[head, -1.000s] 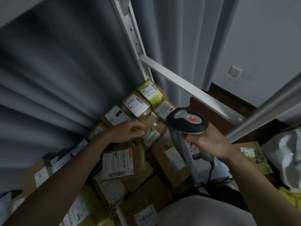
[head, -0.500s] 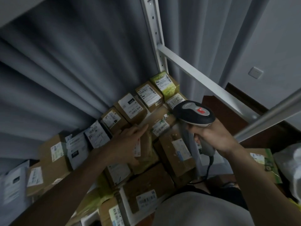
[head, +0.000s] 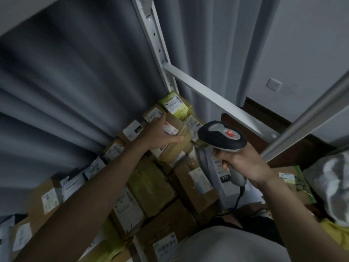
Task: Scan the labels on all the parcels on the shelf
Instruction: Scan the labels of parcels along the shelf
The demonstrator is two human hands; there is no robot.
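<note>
1. Left hand [head: 157, 134]: grips a tilted brown parcel [head: 176, 137] at the far end of the shelf, thumb along its near side, covering part of its white label [head: 170, 129].
2. Right hand [head: 243, 163]: closed around the handle of a corded barcode scanner [head: 221, 136], whose head points toward that parcel.
3. Neighbouring parcels: a green-yellow box [head: 174, 104] just behind; brown cartons [head: 196, 188] packed closely below.
4. Surroundings: white shelf upright [head: 154, 42], grey curtain [head: 71, 76], white bag [head: 332, 184] at right.
</note>
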